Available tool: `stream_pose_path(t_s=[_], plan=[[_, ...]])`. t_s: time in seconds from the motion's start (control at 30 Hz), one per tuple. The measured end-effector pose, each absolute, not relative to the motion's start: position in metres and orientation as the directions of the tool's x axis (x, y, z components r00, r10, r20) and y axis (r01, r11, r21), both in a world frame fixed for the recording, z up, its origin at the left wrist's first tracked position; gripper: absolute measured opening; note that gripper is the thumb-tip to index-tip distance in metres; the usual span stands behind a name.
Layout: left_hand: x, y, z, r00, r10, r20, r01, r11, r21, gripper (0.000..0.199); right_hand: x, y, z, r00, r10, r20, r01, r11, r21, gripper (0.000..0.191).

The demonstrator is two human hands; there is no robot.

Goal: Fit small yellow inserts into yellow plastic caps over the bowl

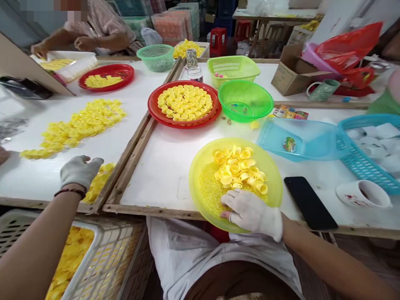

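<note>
My left hand (81,171), in a white fingerless-tipped glove, hovers at a heap of yellow plastic pieces (99,183) by the left table's front edge. Its fingers are bent and apart, with nothing visible in them. My right hand (250,210), gloved too, reaches into a translucent yellow basin (200,156). Its fingers curl toward the thumb over small yellow granules (210,185); what they hold, if anything, is hidden. Just beyond the fingers, yellow ring-shaped cups (239,166) lie piled in the basin.
Red plates hold yellow cups (186,102) ahead. A green bowl (245,100), blue tray (300,139), black phone (309,202) and white mug (362,193) stand to the right. A wooden rim (128,166) divides the tables. Another person's hand (40,50) works at far left.
</note>
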State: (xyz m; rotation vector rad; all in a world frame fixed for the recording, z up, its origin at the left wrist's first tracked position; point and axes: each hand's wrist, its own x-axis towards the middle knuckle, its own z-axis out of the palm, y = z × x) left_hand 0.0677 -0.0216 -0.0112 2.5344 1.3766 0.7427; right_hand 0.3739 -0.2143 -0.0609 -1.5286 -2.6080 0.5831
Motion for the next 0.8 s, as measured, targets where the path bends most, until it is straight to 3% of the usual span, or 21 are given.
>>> stream_pose_path(t_s=[0.13, 0.23, 0.3, 0.37, 0.4, 0.47, 0.53, 0.67, 0.8], plan=[[0.110, -0.033, -0.001, 0.533, 0.737, 0.415, 0.706, -0.658, 0.262, 0.022, 0.372, -0.211, -0.062, -0.469, 0.855, -0.221, 0.843, 0.359, -0.402, 0.028], [0.135, -0.038, -0.005, 0.581, 0.693, 0.426, 0.676, -0.703, 0.221, 0.016, 0.373, -0.207, -0.059, -0.414, 0.886, -0.211, 0.759, 0.208, -0.617, 0.032], [0.160, -0.043, -0.014, 0.621, 0.675, 0.400, 0.649, -0.728, 0.222, 0.018, 0.376, -0.203, -0.056, -0.331, 0.926, -0.183, 0.550, 0.032, -0.834, 0.036], [0.190, -0.050, -0.023, 0.661, 0.653, 0.370, 0.616, -0.754, 0.230, 0.026, 0.381, -0.198, -0.053, -0.199, 0.958, -0.206, 0.179, -0.171, -0.969, 0.041], [0.204, -0.052, -0.026, 0.676, 0.642, 0.361, 0.601, -0.764, 0.234, 0.030, 0.384, -0.195, -0.053, -0.143, 0.959, -0.245, -0.033, -0.252, -0.967, 0.043], [0.228, -0.055, -0.030, 0.693, 0.626, 0.356, 0.579, -0.778, 0.242, 0.035, 0.390, -0.190, -0.052, -0.098, 0.935, -0.340, -0.397, -0.350, -0.848, 0.045], [0.238, -0.055, -0.030, 0.706, 0.617, 0.347, 0.564, -0.787, 0.249, 0.036, 0.396, -0.187, -0.053, -0.108, 0.912, -0.395, -0.591, -0.379, -0.712, 0.045], [0.227, -0.057, -0.028, 0.721, 0.615, 0.319, 0.548, -0.788, 0.281, 0.024, 0.399, -0.186, -0.049, -0.069, 0.920, -0.386, -0.655, -0.333, -0.678, 0.044], [0.210, -0.080, -0.036, 0.652, 0.737, 0.178, 0.536, -0.613, 0.581, 0.018, 0.390, -0.180, -0.033, 0.031, 0.965, -0.261, -0.633, -0.183, -0.752, 0.045]])
